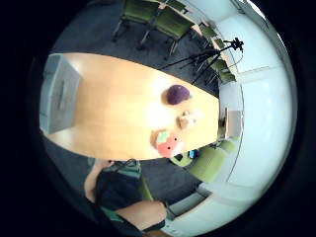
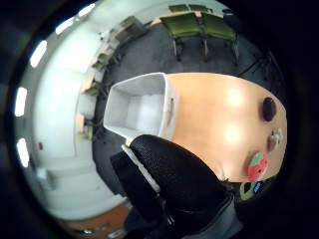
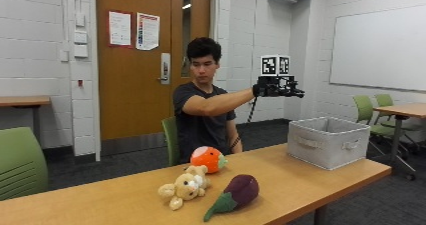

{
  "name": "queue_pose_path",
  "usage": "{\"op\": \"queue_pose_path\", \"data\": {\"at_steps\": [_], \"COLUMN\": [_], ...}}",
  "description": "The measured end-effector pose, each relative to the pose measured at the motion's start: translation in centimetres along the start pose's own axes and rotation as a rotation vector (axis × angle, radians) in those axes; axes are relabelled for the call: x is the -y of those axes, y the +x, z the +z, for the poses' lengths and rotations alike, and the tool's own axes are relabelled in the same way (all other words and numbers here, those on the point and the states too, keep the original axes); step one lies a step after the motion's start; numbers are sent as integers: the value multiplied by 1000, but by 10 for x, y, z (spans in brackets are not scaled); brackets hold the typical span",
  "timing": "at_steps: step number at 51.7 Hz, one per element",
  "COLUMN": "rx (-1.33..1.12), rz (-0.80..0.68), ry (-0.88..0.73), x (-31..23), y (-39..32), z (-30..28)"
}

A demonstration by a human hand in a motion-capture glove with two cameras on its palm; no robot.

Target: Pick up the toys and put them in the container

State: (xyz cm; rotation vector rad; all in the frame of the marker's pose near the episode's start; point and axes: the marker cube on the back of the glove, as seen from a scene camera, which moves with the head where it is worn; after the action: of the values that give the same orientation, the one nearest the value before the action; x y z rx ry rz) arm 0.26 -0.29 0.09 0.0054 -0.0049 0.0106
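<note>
The gloved right hand [image 3: 274,89] is raised high above the grey container [image 3: 327,141], its grip apparently empty and spread; three toys lie on the table [image 3: 133,195].

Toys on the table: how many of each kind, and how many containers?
Orange round toy: 1
Teddy bear: 1
Purple eggplant toy: 1
Grey container: 1
Total: 4 things, 3 of them toys.
</note>
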Motion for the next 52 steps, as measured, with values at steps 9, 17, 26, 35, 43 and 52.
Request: {"op": "queue_pose_path", "data": {"at_steps": [9, 17, 26, 35, 43, 52], "rx": [13, 32, 24, 0, -6, 38], "rz": [-14, -43, -73, -87, -57, 4], "ry": [-9, -18, -7, 6, 32, 38], "x": [2, -6, -32, -78, -112, -138], "y": [11, 17, 40, 98, 154, 221], "z": [2, -1, -6, -6, 5, 49]}}
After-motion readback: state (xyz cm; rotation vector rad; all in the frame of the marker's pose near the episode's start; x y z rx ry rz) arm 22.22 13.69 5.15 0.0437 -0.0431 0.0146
